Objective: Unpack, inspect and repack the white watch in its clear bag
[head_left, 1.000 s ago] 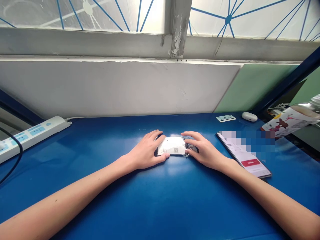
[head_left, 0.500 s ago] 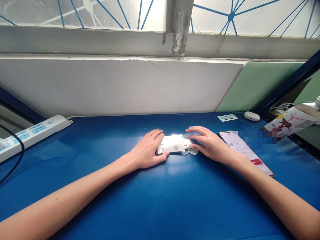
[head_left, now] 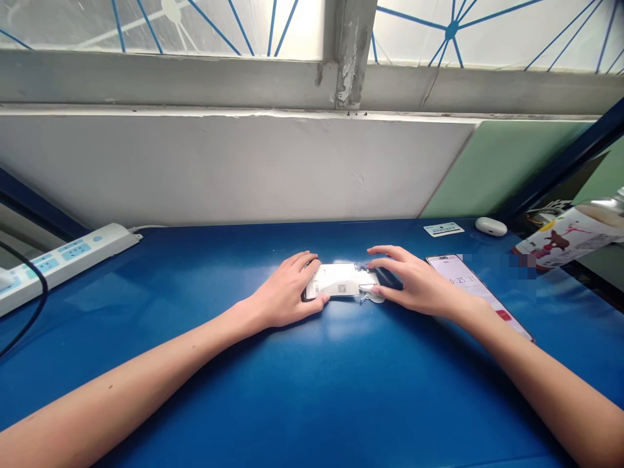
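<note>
White packet (head_left: 336,281): lies flat on the blue table (head_left: 312,396), between the two hands; its printed label faces up.
Left hand (head_left: 292,294): I have it clamped on the packet's left end, thumb at the near edge, fingers toward the far edge.
Right hand (head_left: 412,281): fingers spread, thumb and forefinger apart at the packet's right end; whether the tips press there, I cannot tell.
Clear end (head_left: 368,278): glossy, beside the right thumb; its small contents are unidentifiable from my view.
Handling: I judge the packet light, thin and fairly stiff at the label, softer and slippery at the clear end.
Hold points: I advise pinching the left end by its long edges, and the right end lightly by its rim.
Phone (head_left: 470,285): beyond the right wrist, partly hidden by it.
Power strip (head_left: 73,255): well left of the left grip.
</note>
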A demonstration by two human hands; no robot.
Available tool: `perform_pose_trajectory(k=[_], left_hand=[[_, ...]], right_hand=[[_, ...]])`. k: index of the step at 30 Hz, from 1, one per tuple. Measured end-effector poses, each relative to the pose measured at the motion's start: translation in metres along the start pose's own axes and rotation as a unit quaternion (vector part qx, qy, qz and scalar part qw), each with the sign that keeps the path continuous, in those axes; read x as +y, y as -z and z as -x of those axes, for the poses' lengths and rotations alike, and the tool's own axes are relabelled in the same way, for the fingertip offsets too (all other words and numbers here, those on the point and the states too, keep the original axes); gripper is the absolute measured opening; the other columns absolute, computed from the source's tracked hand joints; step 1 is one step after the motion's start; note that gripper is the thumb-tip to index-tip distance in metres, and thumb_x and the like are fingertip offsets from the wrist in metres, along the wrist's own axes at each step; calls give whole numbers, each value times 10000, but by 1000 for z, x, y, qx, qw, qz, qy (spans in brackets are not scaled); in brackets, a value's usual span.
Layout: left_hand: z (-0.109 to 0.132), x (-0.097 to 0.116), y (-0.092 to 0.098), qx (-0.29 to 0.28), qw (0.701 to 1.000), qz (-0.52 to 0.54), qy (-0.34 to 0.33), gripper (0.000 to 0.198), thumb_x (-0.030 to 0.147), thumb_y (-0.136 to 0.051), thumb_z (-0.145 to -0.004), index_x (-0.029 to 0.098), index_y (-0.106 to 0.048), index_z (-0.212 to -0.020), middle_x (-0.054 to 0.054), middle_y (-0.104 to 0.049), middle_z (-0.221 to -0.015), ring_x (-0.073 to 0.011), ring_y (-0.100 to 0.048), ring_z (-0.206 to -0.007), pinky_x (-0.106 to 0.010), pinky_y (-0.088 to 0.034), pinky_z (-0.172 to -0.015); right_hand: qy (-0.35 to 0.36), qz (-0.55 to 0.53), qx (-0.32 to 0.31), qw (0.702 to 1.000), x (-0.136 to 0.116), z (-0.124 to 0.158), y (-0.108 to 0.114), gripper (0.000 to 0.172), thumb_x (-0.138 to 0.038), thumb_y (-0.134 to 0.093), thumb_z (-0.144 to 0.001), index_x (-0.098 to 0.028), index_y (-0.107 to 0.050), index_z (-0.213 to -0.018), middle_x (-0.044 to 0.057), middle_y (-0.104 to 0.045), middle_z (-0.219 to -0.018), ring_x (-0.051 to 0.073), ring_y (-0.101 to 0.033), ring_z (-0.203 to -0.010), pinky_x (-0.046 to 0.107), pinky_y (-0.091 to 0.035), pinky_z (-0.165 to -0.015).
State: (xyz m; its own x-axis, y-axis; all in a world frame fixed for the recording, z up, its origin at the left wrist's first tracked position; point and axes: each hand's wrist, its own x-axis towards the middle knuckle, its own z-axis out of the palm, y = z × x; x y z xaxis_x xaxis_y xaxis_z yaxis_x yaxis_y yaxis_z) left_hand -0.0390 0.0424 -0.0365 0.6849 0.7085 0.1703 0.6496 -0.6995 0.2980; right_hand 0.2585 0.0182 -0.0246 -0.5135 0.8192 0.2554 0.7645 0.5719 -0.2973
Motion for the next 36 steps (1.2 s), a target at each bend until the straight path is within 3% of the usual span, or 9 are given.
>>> perform_pose_trajectory(k=[3,8,15,20,24,27,32,36], left_hand=[[0,0,0,-4,1000,-14,-9,604,492,-539,-906,97,-499,-1361,-226,-485,-1448,-399,-385,-1395,-542,-379,-1124],[0,1,0,3,1000,-22,-11,580,469,-548,-891,111,-513,-1345,-203,-508,-1434,-389,-396,-1390,-526,-383,-1124],[-1,3,1,2,1000,-30,-5,575,470,-549,-881,107,-528,-1326,-209,-517,-1431,-399,-410,-1384,-538,-377,-1124],[0,3,-1,11,1000,-26,-11,586,460,-562,-875,90,-528,-1329,-217,-521,-1430,-403,-411,-1382,-546,-375,-1121],[0,1,-1,11,1000,-21,-10,609,468,-555,-896,70,-511,-1355,-224,-524,-1427,-400,-420,-1376,-544,-375,-1118],[0,0,-1,7,1000,-14,-13,671,573,-535,-917,80,-504,-1372,-228,-515,-1436,-400,-418,-1380,-551,-369,-1119],[0,-1,-1,3,1000,-21,-2,707,619,-492,-937,70,-506,-1383,-233,-505,-1445,-395,-407,-1392,-540,-356,-1130],[0,-1,-3,2,1000,-19,-1,697,635,-475,-942,94,-514,-1381,-222,-500,-1456,-387,-407,-1394,-542,-364,-1123]], right_hand=[[15,-17,9,1000,-5,0,-12,371,-380,-655,-878,-225,-629,-1214,148,-511,-1451,327,-505,-1325,506,-477,-1060],[-15,-74,7,997,-11,-2,-26,312,-350,-634,-892,-203,-645,-1166,149,-564,-1400,297,-554,-1279,464,-499,-1046],[-23,-41,-37,998,-8,-3,-4,257,-411,-640,-876,-228,-671,-1054,111,-632,-1325,309,-593,-1217,458,-528,-989],[-30,-47,-68,996,-2,-1,4,276,-424,-618,-889,-233,-682,-1077,106,-671,-1253,304,-630,-1155,446,-553,-943],[-9,-32,-58,998,-4,0,-5,376,-447,-550,-942,-224,-635,-1232,131,-558,-1422,309,-565,-1266,462,-507,-1023],[10,-23,-48,999,-8,0,-12,354,-401,-498,-979,-203,-619,-1246,143,-523,-1458,294,-546,-1290,446,-491,-1046],[37,20,-20,999,-11,-2,-14,322,-294,-404,-1015,-145,-581,-1238,181,-581,-1388,302,-589,-1227,453,-509,-1002],[1,48,11,999,-6,-3,-2,286,-290,-374,-1022,-175,-572,-1192,151,-680,-1209,294,-656,-1076,452,-544,-891]])
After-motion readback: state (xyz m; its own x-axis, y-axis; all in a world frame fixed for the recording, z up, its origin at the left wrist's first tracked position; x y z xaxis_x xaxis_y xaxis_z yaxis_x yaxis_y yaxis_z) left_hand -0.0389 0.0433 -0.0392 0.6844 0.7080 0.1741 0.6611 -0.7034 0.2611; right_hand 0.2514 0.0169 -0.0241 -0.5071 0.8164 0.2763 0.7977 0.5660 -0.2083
